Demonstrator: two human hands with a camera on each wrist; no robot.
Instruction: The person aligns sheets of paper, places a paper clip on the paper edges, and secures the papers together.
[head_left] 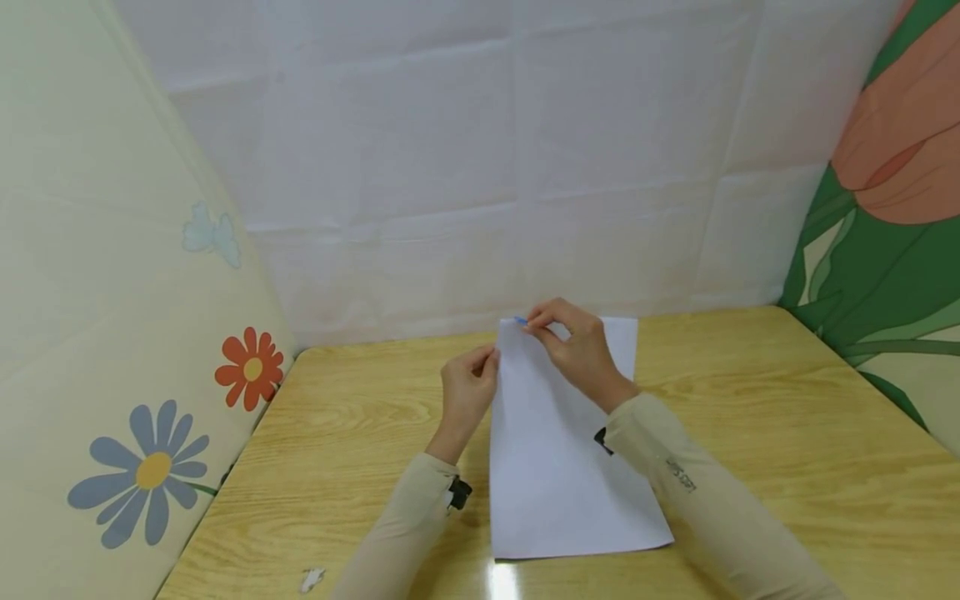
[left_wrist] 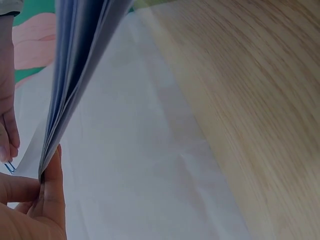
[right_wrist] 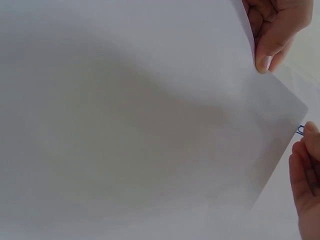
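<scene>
A stack of white paper sheets is held up over the table, its far edge raised. My left hand pinches the stack's left edge near the far left corner; in the left wrist view several layered sheets fan out above the thumb and fingers. Between the thumb and fingertips of my right hand is a small blue paper clip, right at the far edge of the stack. The right wrist view shows the paper clip at the paper's edge, close to the corner.
The wooden table meets a white creased cloth at the back. Flower-printed panels stand at left and right. A small whitish scrap lies on the table at the front left.
</scene>
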